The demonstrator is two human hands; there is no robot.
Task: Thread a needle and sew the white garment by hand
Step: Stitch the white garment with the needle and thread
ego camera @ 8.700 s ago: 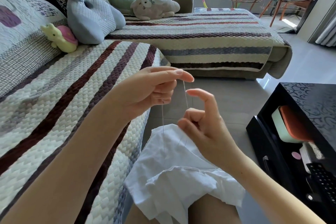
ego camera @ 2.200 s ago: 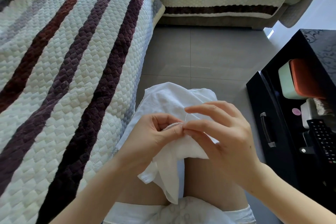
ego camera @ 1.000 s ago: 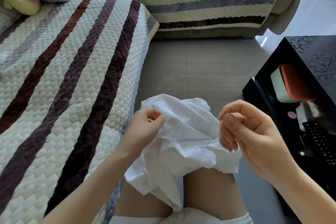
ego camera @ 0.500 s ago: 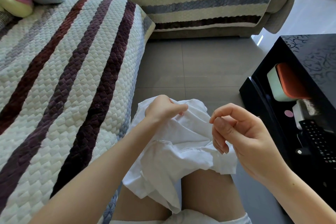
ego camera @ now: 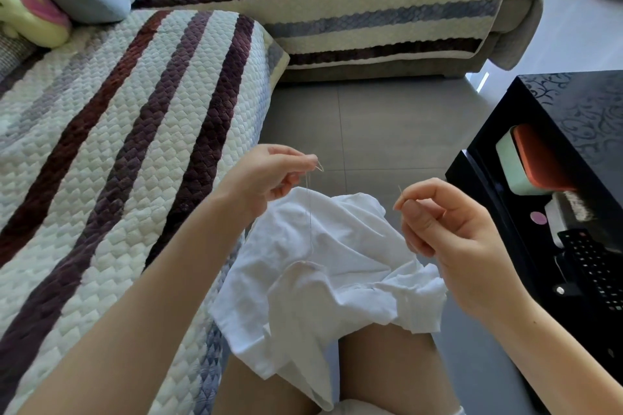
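- The white garment (ego camera: 337, 263) lies crumpled on the person's lap, beside a striped sofa (ego camera: 135, 145).
- The left hand (ego camera: 269, 175) pinches the thread (ego camera: 308, 209) rising from the cloth. The right hand (ego camera: 448, 236) pinches the needle (ego camera: 400, 191) between thumb and forefinger.
- The thread probably wants a gentle, tangle-free pull.
- Half a second earlier, the left hand gripped the fabric.

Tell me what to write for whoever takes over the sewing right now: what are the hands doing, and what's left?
Left hand: raised, pinches the thread, which runs down to the white garment.
Right hand: pinches the needle, tip up, off the cloth.
Garment: crumpled on the lap, with neither hand holding it.
Done: the thread seems anchored in the cloth. Whether the needle is threaded is too fine to see.
Left: probably take up the slack, sew the stitches, knot off.
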